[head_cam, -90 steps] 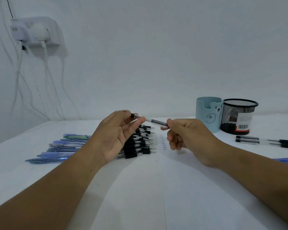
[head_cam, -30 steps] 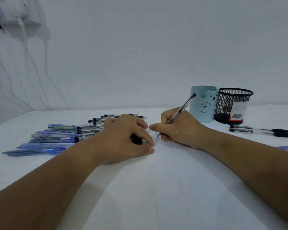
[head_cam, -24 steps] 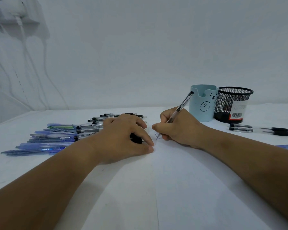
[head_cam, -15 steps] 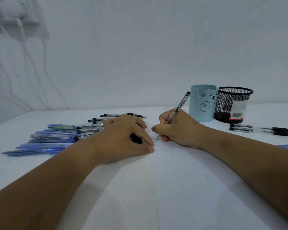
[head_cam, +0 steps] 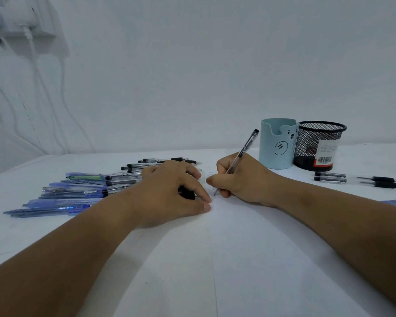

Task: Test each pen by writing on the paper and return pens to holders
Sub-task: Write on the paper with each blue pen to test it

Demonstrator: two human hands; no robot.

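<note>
We see the right hand pinching a pen, tip on the paper, well left of the blue holder. The left hand lies knuckles-up on the paper left of the pen, fingers curled over something black, hiding part of the pen pile. A mesh holder touches the blue one's right side; loose pens lie in front of it.

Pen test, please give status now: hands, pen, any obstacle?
Right hand grips pen, tip on paper. Left hand rests flat on paper. Blue holder unobstructed.
</note>
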